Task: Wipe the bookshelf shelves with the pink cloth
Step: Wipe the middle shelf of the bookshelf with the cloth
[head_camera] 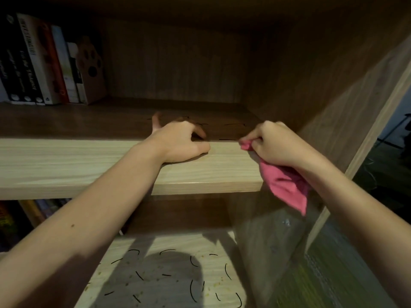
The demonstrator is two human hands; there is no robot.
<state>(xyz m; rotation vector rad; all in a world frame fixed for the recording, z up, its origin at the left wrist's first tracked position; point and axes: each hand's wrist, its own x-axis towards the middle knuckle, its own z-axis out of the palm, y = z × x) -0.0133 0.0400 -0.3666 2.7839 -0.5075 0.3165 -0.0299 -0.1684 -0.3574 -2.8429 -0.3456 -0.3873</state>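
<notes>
Resting on the front edge of the upper shelf (pixel 89 161), right of the books (pixel 40 63), the left hand (pixel 181 144) has its fingers curled round nothing visible; the right hand (pixel 275 145) grips the pink cloth (pixel 287 187), bunched and dangling off that edge. Wiping seems barely begun: dark strands (pixel 233 124) lie on this shelf, strands and crumbs (pixel 216 284) on the lower shelf (pixel 218 245).

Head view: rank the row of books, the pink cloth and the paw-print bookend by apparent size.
Largest: row of books.
Then pink cloth and paw-print bookend, too alike to rank; the cloth is nearer and partly bunched in the right hand.
</notes>
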